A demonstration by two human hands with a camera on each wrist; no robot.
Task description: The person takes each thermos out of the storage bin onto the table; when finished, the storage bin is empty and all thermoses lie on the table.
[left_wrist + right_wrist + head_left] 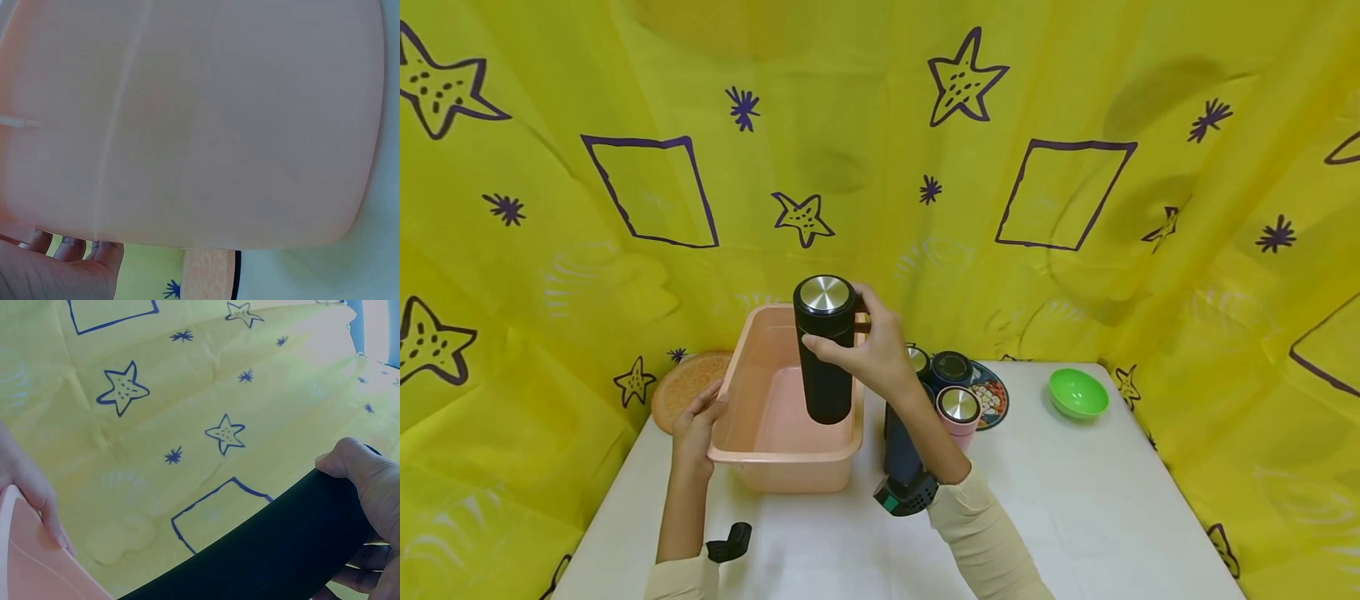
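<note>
A pink plastic basin (793,473) is on the left part of the table, and my left hand (694,425) grips its left rim. In the left wrist view the basin wall (250,125) fills most of the picture, with the left fingers at its edge. My right hand (880,354) holds a tall black thermos (827,387) with a silver-topped lid. It stands nearly upright over the basin's opening, thumb on the near side and fingers behind. The right wrist view shows the thermos's dark body (281,531) in the right hand's grasp.
Right of the basin stand several bottles, among them a pink one (958,408) and a dark blue one (902,450) partly behind my right forearm. A patterned plate (992,398), a green bowl (1078,393) and an orange round board (673,392) lie farther back, before a yellow curtain (865,125).
</note>
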